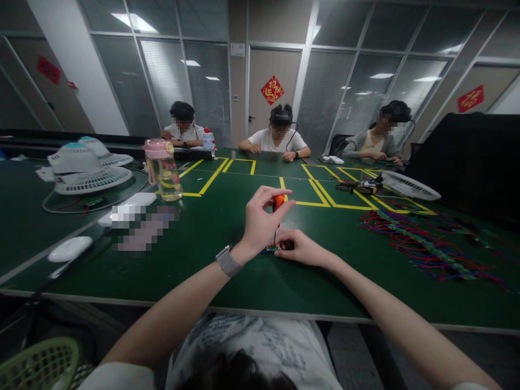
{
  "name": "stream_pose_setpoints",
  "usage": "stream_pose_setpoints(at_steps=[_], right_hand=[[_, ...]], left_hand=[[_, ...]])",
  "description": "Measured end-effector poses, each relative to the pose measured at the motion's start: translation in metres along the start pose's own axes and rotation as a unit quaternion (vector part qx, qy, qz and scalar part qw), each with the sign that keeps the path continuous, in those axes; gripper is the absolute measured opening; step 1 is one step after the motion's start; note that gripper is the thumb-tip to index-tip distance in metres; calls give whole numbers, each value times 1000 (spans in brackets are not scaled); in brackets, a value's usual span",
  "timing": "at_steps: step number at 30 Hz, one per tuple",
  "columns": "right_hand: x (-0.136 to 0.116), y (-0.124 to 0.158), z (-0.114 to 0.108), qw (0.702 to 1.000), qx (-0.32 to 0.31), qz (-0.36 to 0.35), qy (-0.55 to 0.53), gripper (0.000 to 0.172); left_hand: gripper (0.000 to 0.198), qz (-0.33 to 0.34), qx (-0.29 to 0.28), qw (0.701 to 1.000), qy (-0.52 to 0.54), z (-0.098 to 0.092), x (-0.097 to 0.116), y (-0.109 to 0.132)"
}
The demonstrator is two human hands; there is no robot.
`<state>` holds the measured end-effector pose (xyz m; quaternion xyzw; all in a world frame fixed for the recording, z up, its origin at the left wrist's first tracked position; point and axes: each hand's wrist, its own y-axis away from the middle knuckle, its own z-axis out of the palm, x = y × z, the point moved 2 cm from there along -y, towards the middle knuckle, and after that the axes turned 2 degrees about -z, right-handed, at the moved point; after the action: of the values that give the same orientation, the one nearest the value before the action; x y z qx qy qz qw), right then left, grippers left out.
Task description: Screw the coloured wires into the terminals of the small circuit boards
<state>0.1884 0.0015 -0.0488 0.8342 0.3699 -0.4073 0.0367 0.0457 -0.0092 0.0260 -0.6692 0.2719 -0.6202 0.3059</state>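
My left hand (263, 219), with a grey-banded watch at its wrist, is closed around the orange and black handle of a screwdriver (278, 202). The tool stands roughly upright, its dark shaft pointing down at a small green circuit board (271, 249) on the table. Whether the tip touches the board I cannot tell. My right hand (303, 246) rests low beside the shaft, thumb and fingers pinched on the board's right end. Part of the board is hidden by my left wrist and the right fingers.
Right, a bundle of circuit boards with red and blue wires (426, 246) lies near a white fan part (410, 185). Left are a pink-lidded bottle (164, 173), white fan parts (91, 168) and a white case (70, 249). Yellow tape marks the green table (203, 276). Several people sit opposite.
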Motion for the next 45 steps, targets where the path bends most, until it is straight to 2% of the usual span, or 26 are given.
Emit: stream_pose_setpoints(at_steps=[3,6,10,13,20,24,27,31,38,45], right_hand=[[0,0,0,1000,-1,0,-3,12],[-1,0,0,1000,-1,1,-5,12],[-2,0,-1,1000,-3,2,-4,12],[-3,0,-1,1000,-5,4,-4,13],[-3,0,-1,1000,-3,3,4,13],[-1,0,0,1000,0,-2,1,13],[-1,0,0,1000,0,-3,0,14],[-1,0,0,1000,2,-2,3,13],[-2,0,0,1000,-2,-1,0,12],[-3,0,-1,1000,2,-1,-4,11]], left_hand=[[14,3,-1,1000,-1,-1,1,-1],[27,-18,-43,998,53,1,-1,-1],[26,-54,-55,991,106,4,-4,1],[22,-49,-35,995,73,4,-3,2],[18,14,-11,1000,-5,0,-1,-1],[16,-8,-14,1000,-3,0,-2,0],[27,-44,-54,995,67,2,-2,0],[27,-83,-84,985,123,6,-2,2],[22,1,-43,999,-15,1,3,1],[33,-36,-92,992,77,3,0,0]])
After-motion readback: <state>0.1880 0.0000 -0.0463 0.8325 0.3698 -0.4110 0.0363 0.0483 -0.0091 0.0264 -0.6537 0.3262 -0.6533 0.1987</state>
